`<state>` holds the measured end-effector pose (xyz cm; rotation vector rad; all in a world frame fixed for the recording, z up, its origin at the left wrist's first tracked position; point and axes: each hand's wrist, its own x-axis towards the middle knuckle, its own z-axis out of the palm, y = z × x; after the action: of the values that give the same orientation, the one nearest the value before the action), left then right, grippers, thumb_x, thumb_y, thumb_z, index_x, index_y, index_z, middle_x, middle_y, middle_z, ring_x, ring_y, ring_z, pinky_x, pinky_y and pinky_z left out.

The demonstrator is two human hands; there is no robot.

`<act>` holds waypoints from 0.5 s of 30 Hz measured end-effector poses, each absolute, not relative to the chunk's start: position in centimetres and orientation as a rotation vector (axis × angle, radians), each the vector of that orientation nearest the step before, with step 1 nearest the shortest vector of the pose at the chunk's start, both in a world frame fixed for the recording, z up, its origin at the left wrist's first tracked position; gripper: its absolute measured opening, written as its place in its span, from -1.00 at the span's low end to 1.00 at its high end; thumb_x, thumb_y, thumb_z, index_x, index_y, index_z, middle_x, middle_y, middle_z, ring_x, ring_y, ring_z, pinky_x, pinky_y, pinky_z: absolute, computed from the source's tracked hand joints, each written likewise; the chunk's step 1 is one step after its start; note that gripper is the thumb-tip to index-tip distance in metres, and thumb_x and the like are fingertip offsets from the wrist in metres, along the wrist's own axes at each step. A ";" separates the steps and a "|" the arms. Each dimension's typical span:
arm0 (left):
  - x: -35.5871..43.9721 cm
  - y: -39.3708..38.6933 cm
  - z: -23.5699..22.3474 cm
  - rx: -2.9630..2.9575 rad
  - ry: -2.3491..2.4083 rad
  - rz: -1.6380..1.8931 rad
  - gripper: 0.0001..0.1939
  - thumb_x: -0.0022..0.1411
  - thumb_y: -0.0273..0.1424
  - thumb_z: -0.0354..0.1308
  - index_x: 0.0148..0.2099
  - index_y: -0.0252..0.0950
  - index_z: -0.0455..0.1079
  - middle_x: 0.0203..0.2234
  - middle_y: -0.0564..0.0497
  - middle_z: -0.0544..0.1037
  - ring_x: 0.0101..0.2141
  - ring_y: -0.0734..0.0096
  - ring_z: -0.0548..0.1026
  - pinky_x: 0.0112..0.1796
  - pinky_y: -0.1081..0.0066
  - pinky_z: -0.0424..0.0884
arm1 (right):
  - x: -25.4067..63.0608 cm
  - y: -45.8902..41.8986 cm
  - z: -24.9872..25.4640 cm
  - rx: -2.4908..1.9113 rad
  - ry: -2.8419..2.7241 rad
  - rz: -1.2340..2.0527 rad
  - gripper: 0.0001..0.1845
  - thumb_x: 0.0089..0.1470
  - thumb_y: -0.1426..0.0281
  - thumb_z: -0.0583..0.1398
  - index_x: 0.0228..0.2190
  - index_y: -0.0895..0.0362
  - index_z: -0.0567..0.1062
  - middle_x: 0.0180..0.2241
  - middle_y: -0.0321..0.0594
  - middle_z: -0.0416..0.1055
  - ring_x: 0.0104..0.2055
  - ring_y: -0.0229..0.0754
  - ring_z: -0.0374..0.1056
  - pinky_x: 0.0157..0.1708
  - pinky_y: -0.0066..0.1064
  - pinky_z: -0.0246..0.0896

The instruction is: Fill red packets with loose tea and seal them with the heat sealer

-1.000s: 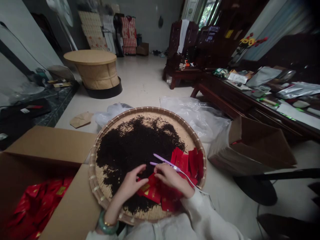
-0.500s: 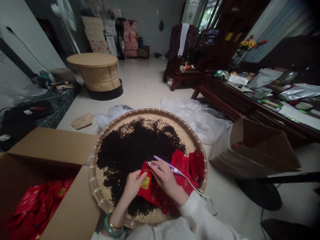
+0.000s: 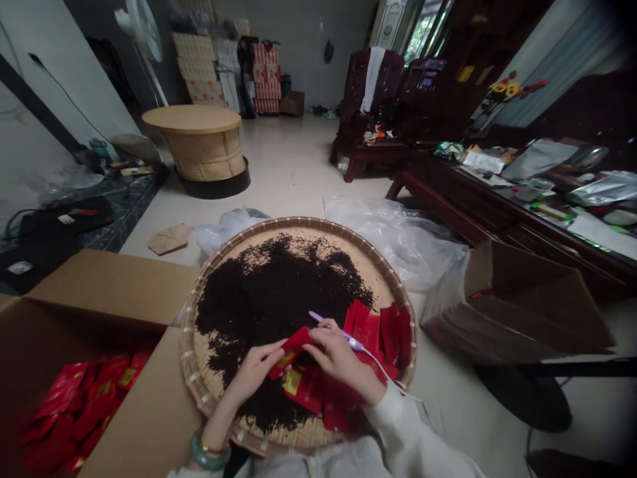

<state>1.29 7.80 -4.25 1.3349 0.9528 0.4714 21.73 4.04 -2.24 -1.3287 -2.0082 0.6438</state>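
My left hand (image 3: 259,365) pinches the lower left end of a small red packet (image 3: 294,345) with a yellow label. My right hand (image 3: 336,352) has its fingers closed on the packet's upper right end, so it is tilted between both hands. Behind the right fingers runs a slim purple clamp-like tool (image 3: 352,342) with a white cord; whether the hand also grips it, I cannot tell. Under the hands are more red packets (image 3: 343,398), one with a yellow label showing. They lie on a round woven bamboo tray (image 3: 398,285), beside a heap of dark dried leaves (image 3: 269,285).
Left of the tray, an open cardboard box (image 3: 119,279) holds several red packets. Another open carton (image 3: 458,312) stands at the right, near a black round base (image 3: 527,398). Clear plastic sheeting (image 3: 388,239) lies beyond the tray. A low dark wooden table (image 3: 448,186) runs along the right.
The packet in my hands has turned from upright to a slant, its upper end swinging right. A yellow-labelled packet beneath now shows. My left hand moved slightly left and down.
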 end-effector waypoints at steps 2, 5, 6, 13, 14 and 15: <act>1.2 7.9 -3.9 1.361 0.938 0.482 -0.48 0.15 -0.10 0.04 -0.02 -0.36 0.49 -0.12 -0.14 0.57 -0.14 0.15 0.52 -0.08 0.21 0.41 | 21.5 4.0 -2.3 -1.294 -2.051 0.867 -0.78 0.20 0.36 0.11 -0.46 0.15 0.44 -0.52 -0.34 0.38 -0.46 -0.29 0.18 -0.08 -0.27 0.09; 1.7 7.9 -3.5 1.473 0.953 0.480 -0.58 0.13 -0.16 0.06 -0.14 -0.32 0.55 -0.15 -0.11 0.58 -0.05 0.15 0.48 0.03 0.24 0.32 | 20.8 3.8 -2.7 -1.224 -2.147 1.028 -0.76 0.17 0.37 0.14 -0.52 0.16 0.42 -0.55 -0.37 0.36 -0.47 -0.31 0.18 -0.02 -0.29 0.07; 1.9 8.0 -3.5 1.498 0.973 0.478 -0.60 0.12 -0.17 0.06 -0.17 -0.32 0.56 -0.18 -0.10 0.60 -0.08 0.16 0.50 0.01 0.26 0.34 | 20.6 3.8 -2.9 -1.222 -2.163 0.996 -0.76 0.17 0.39 0.12 -0.53 0.17 0.40 -0.56 -0.37 0.35 -0.46 -0.30 0.18 0.00 -0.27 0.05; 2.0 8.0 -2.7 1.633 1.078 0.538 -0.72 0.10 -0.24 0.07 -0.41 -0.34 0.47 -0.52 -0.01 0.56 -0.45 0.34 0.48 -0.40 0.46 0.36 | 21.0 3.3 -2.6 -1.257 -2.132 0.824 -0.70 0.20 0.39 0.06 -0.57 0.14 0.33 -0.59 -0.33 0.26 -0.43 -0.25 0.18 -0.11 -0.31 0.16; 2.0 7.9 -2.4 1.666 1.069 0.558 -0.73 0.12 -0.25 0.05 -0.41 -0.33 0.47 -0.52 -0.01 0.55 -0.46 0.36 0.48 -0.42 0.47 0.35 | 20.9 3.1 -2.6 -1.260 -2.119 0.873 -0.72 0.18 0.37 0.09 -0.56 0.14 0.36 -0.58 -0.32 0.29 -0.41 -0.23 0.21 -0.14 -0.35 0.18; 2.2 7.7 -2.2 1.702 1.058 0.575 -0.73 0.14 -0.26 0.04 -0.40 -0.32 0.46 -0.52 0.00 0.55 -0.46 0.37 0.48 -0.42 0.48 0.34 | 20.8 3.0 -2.6 -1.263 -2.108 0.940 -0.76 0.14 0.34 0.14 -0.54 0.14 0.39 -0.56 -0.31 0.31 -0.39 -0.23 0.23 -0.20 -0.39 0.20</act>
<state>2.15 7.71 -2.15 1.7023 1.0579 0.5750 20.81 3.00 -2.59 -1.2633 -2.1076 0.9398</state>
